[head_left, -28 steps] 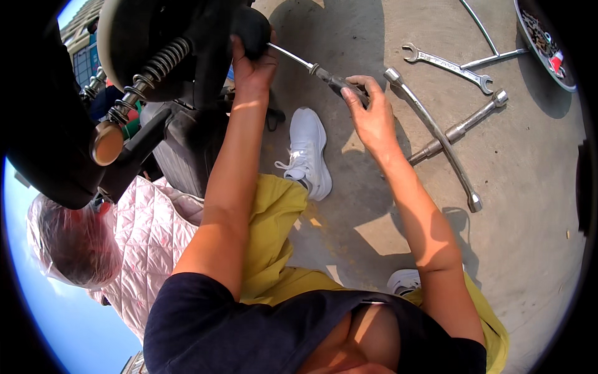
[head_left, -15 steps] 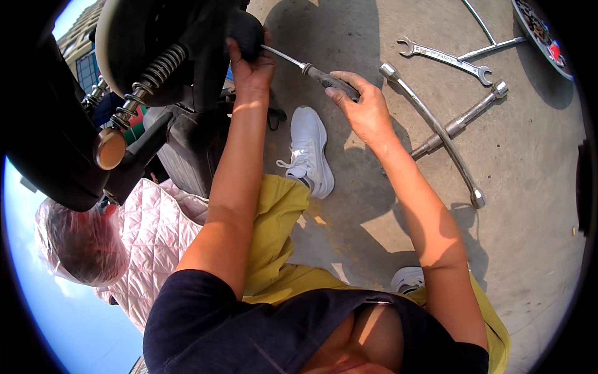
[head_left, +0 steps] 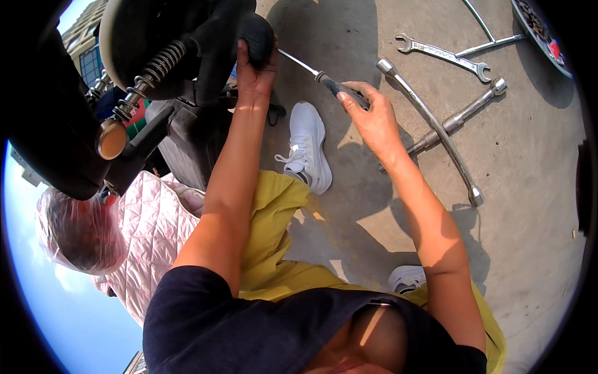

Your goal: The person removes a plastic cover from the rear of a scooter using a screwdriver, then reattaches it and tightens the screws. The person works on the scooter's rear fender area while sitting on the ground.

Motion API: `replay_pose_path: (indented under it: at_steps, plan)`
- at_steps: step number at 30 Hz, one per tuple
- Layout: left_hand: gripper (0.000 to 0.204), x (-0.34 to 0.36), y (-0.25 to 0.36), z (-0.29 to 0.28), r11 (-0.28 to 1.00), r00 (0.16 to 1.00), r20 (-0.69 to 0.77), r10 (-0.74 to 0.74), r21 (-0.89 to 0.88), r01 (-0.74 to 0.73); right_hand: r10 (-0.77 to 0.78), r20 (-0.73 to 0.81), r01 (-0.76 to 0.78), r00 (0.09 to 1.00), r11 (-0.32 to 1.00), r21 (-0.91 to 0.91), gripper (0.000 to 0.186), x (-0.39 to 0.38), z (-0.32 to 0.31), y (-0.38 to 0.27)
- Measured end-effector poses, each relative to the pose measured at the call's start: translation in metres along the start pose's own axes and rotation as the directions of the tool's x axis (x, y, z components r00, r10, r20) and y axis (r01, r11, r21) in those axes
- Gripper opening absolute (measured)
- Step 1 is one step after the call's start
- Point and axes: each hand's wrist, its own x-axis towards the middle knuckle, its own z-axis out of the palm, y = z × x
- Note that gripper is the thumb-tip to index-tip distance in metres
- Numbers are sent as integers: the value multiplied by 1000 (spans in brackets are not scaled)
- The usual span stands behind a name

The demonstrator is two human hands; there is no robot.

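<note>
My left hand (head_left: 256, 80) is closed round a black rounded part (head_left: 257, 38) on the dark vehicle, its thumb along one side and its fingers mostly hidden behind. In my right hand (head_left: 377, 123) is a screwdriver (head_left: 334, 86), gripped by its dark handle. The screwdriver's metal shaft points up and left, and its tip shows at the edge of my left hand, beside the black part. From this angle I cannot tell whether the tip touches anything.
A coil spring shock absorber (head_left: 149, 81) is on the vehicle at left. On the concrete at right lie a double open-ended wrench (head_left: 442, 55), a cross-shaped lug wrench (head_left: 430, 115), a thin metal bar tool (head_left: 489, 46) and a tray of small parts (head_left: 548, 37). A quilted pink cover (head_left: 152, 230) hangs lower left.
The black part and my left hand have shifted a little to the right. My right hand and the screwdriver have moved slightly right and down.
</note>
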Motion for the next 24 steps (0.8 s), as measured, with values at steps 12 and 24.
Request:
replay_pose_path:
  at_steps: [12, 24]
  plan:
    - [54, 11, -7, -4, 982, 996, -43, 82, -168, -88, 23, 19, -24, 1000, 999, 30, 30, -13, 1, -1]
    - [62, -31, -51, 14, 996, 998, 37, -43, 83, 40, 101, 153, -167, 983, 838, 520, 32, -12, -11, -2]
